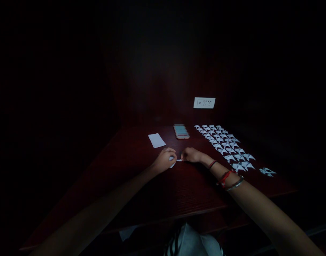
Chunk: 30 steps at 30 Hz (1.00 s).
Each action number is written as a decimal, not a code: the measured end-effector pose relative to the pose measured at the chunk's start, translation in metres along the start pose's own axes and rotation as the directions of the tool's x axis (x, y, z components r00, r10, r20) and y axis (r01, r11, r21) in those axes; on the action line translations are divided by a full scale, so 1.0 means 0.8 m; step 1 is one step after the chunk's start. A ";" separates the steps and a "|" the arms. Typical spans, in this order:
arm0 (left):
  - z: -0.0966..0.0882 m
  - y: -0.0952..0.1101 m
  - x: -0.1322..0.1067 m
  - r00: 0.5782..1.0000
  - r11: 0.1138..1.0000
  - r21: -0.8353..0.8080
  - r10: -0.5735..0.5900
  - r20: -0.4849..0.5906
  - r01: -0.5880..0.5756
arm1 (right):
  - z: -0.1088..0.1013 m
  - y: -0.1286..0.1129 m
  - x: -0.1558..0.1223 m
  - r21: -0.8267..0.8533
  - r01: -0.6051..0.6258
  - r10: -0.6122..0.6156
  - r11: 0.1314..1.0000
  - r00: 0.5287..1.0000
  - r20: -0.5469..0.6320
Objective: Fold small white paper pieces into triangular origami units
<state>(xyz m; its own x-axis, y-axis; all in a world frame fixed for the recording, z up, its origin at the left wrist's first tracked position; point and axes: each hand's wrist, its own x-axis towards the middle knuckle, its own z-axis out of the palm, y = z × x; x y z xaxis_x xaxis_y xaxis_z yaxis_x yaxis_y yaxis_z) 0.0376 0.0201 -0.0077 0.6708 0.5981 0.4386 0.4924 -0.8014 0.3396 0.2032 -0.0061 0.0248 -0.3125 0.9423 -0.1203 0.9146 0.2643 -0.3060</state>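
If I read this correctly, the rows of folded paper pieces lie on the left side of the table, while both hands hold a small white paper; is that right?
Not quite: the rows of folded paper pieces lie on the right side of the table, as the head view shows. The left hand and right hand do hold a small white paper.

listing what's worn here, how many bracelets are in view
3, on the right arm: dark one nearest the hand, then red one, then metal one; more may be hidden.

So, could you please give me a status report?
Left hand holding white paper. Right hand at its narrow end. Phone beyond; nothing visibly in the way.
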 end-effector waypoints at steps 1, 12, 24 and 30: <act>0.002 0.000 0.000 1.000 1.000 -0.001 -0.011 0.000 0.011 | -0.001 -0.001 0.002 -0.018 0.002 -0.001 1.000 1.000 0.018; 0.001 0.031 0.031 1.000 0.999 -0.037 0.017 -0.023 -0.018 | -0.036 0.032 -0.043 -0.073 -0.011 0.004 0.997 0.996 -0.090; 0.124 0.210 0.168 0.946 0.913 -0.250 0.321 -0.048 -0.322 | -0.096 0.198 -0.262 -0.060 -0.645 0.574 0.762 0.716 -0.397; 0.182 0.259 0.190 0.922 0.883 -0.270 0.386 -0.046 -0.383 | -0.057 0.228 -0.297 -0.076 -0.718 0.645 0.692 0.663 -0.380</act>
<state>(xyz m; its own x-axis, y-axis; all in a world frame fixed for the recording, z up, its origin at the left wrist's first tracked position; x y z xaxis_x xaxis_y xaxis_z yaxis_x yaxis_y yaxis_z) 0.3222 -0.0564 0.0081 0.7825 0.2427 0.5734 0.0282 -0.9338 0.3567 0.4560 -0.1725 0.0403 0.4805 0.8732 0.0816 0.8770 -0.4775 -0.0540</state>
